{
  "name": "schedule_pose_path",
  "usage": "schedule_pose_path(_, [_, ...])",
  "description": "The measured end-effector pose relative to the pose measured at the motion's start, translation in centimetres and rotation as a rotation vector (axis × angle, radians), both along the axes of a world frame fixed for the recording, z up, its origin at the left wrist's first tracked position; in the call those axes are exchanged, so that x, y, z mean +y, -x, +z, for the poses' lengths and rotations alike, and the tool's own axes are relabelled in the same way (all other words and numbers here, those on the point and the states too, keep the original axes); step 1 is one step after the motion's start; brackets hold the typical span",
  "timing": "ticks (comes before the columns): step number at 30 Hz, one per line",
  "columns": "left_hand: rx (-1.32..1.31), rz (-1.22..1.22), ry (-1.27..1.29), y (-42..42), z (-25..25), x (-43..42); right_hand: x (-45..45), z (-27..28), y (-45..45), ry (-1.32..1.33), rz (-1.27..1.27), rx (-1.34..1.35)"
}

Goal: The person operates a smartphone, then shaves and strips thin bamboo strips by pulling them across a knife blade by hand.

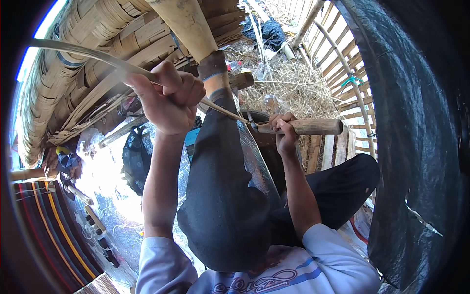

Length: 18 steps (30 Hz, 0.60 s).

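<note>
My left hand is raised and closed around a long, thin bamboo strip. One end of the strip sweeps past the fist to the upper left, slightly blurred; the other slants down to a knife. My right hand grips the knife by its thick wooden handle, whose butt sticks out to the right. A narrow metal blade shows left of that fist, against the strip, though its full shape is hard to make out. Beneath both hands, my dark-trousered leg stretches forward.
Woven bamboo and a thick bamboo pole stand ahead on the left. Straw covers ground beyond. A slatted bamboo wall and black plastic sheeting line the right. Striped cloth lies left, near a black bag.
</note>
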<state>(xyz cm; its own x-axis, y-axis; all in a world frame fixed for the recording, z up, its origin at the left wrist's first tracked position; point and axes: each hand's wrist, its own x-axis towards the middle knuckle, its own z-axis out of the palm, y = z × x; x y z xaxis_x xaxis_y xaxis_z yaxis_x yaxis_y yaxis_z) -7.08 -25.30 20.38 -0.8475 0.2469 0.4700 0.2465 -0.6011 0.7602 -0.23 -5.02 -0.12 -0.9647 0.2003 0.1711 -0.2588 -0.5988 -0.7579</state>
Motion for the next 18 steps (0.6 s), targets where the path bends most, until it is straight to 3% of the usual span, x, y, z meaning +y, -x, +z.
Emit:
schedule_pose_path(4, [-0.05, 0.1, 0.052, 0.3, 0.2, 0.3, -0.9, -1.4, -0.9, -0.117, -0.038, -0.021])
schedule_pose_path(6, [-0.06, 0.113, 0.034, 0.9, 0.2, -0.4, 0.1, -2.8, -0.9, 0.057, -0.133, -0.073])
schedule_pose_path(14, [-0.046, 0.029, -0.002, 0.2, 0.1, -1.0, -1.6, 3.4, 0.0, -0.156, 0.024, 0.144])
schedule_pose_path(16, [-0.051, 0.043, 0.011, 0.0, 0.0, -0.8, -1.9, 0.1, -0.7, -0.109, 0.051, 0.119])
schedule_pose_path(18, [-0.052, 0.058, 0.035, 0.1, 0.0, -0.5, -1.9, -3.4, -1.9, -0.411, -0.042, -0.126])
